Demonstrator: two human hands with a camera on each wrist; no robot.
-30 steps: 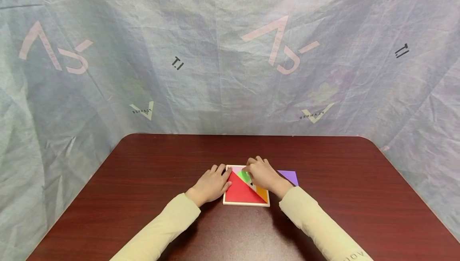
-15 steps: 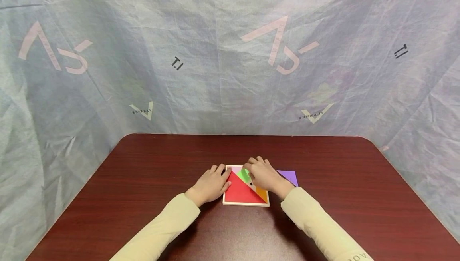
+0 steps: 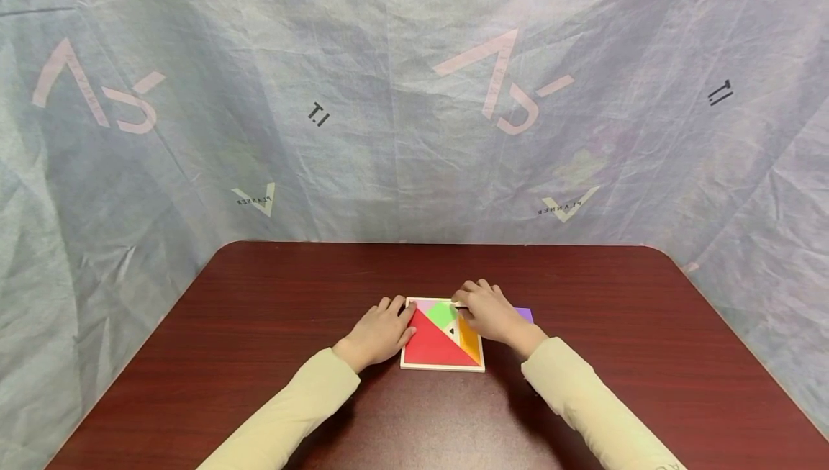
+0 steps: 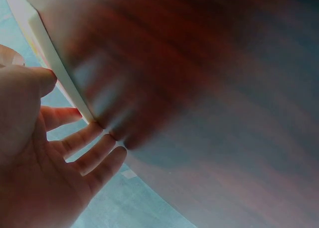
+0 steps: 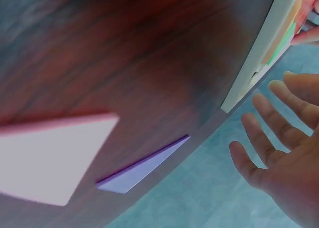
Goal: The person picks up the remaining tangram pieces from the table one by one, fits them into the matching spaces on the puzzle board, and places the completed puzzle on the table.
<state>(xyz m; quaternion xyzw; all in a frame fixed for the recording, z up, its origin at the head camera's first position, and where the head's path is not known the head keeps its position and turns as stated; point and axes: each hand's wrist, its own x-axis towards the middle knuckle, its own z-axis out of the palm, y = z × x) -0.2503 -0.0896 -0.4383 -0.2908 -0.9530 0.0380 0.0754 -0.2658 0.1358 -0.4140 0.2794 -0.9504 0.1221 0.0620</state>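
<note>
flat wooden puzzle tray (image 3: 409, 365), coloured pieces (image 3: 432, 345)

I see the puzzle tray (image 3: 442, 367) lying on the table (image 3: 259, 355), midway between its left and right edges and nearer the front edge than the back. My left hand (image 3: 381, 333) rests against the tray's left side, my right hand (image 3: 490, 315) over its back right corner. A loose flat piece (image 3: 524, 313) lies on the table just right of the tray, behind my right hand.

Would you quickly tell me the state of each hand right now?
Left hand: open, fingers resting against the square wooden puzzle tray.
Right hand: open, straight fingers over the tray's far right corner, holding nothing.
</note>
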